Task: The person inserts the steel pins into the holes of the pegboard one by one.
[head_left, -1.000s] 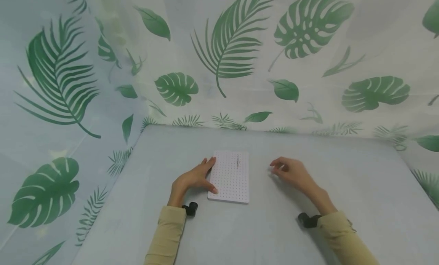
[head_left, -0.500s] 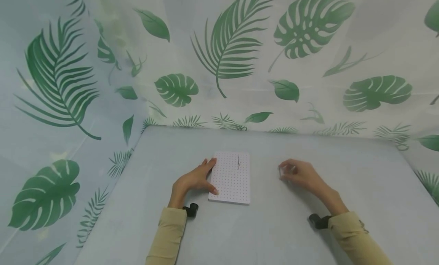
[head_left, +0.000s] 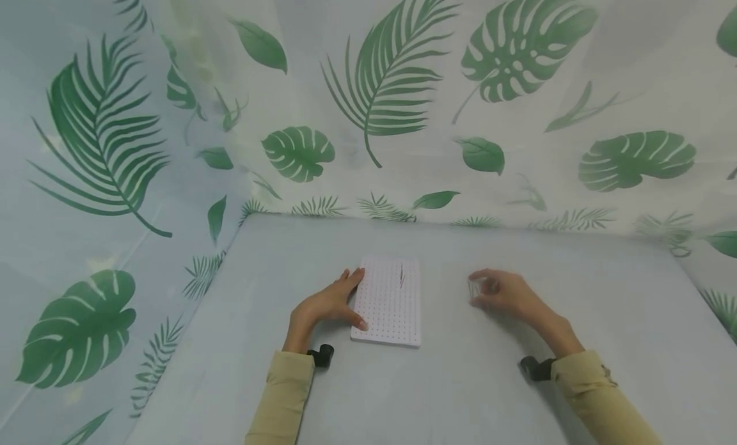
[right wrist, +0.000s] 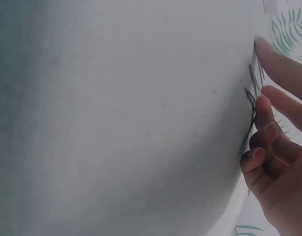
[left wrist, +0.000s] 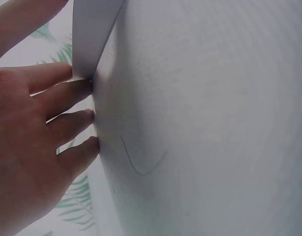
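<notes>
A white pegboard (head_left: 387, 311) with rows of small holes lies flat, and thin dark pins (head_left: 402, 276) stand near its far right part. My left hand (head_left: 325, 304) rests along the board's left edge, fingers fairly straight, thumb on its near left corner. In the left wrist view the board (left wrist: 92, 39) shows only as a pale edge beside the fingers. To the right of the board, my right hand (head_left: 503, 293) has thumb and index finger at the ends of several thin metal pins (head_left: 474, 289). These pins (right wrist: 253, 96) look dark in the right wrist view, the other fingers curled.
A pale table (head_left: 443, 394) lies under both hands. Behind and to the left, a white cloth (head_left: 414, 100) with green leaf prints hangs along its edges. Black wrist cameras (head_left: 324, 355) sit at both cuffs.
My right hand has moved a little to the right, away from the board, and thin metal pins now show between its fingertips. The left hand stays on the board.
</notes>
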A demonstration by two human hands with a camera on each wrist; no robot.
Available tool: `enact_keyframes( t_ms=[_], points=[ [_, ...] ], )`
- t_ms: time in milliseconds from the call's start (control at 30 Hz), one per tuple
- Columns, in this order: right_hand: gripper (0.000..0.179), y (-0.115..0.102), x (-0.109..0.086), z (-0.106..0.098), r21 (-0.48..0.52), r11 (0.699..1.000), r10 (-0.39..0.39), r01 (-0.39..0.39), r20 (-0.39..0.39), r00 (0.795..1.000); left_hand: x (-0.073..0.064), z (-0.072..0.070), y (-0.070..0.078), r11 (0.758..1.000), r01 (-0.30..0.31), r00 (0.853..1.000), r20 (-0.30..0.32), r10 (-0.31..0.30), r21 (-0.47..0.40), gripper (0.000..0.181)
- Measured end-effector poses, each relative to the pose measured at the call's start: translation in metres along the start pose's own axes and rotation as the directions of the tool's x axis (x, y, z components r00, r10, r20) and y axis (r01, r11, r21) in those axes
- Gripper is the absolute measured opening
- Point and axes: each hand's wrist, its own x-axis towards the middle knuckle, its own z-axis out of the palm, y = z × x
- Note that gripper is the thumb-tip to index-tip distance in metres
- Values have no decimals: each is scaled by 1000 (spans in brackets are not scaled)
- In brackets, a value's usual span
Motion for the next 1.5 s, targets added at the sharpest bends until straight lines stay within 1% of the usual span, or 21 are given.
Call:
enact_keyframes(
  t_ms=[100, 200, 433, 667, 767, 967, 1133, 1300, 1500],
  points=[
    [46, 1, -2, 2, 8, 1000, 6, -7, 14, 1000, -1, 2, -2, 1000, 5, 1000, 6, -5, 12, 119],
    [43, 1, -4, 4, -8, 1000, 19, -19, 4, 1000, -1, 3, -3, 1000, 4, 1000, 1, -4, 12, 119],
    [49, 4, -6, 7, -18, 998, 61, -61, -10, 998, 0, 6, -3, 1000, 8, 1000, 2, -8, 7, 118],
    [43, 4, -6, 7, -7, 996, 87, -87, -5, 996, 1, 7, -3, 1000, 6, 1000, -6, -6, 13, 118],
    [41, 4, -7, 8, -6, 997, 80, -80, -30, 996, 2, 8, -3, 1000, 1, 1000, -9, -1, 14, 118],
    [34, 1, -10, 7, -4, 999, 31, -32, -112, 993, 0, 7, -4, 1000, 13, 1000, -8, -13, 21, 117],
    [26, -4, -9, 5, 9, 999, 43, -42, -161, 986, -2, 4, -3, 1000, 7, 1000, -4, -7, 21, 117],
    [25, -8, -9, 4, 32, 999, 37, -31, -185, 982, -1, 1, 0, 1000, 7, 1000, -11, -6, 14, 117],
    [27, -12, -10, 3, 64, 998, 16, -4, -187, 982, -2, 1, 1, 1000, 10, 1000, -16, -10, 16, 118]
  ],
)
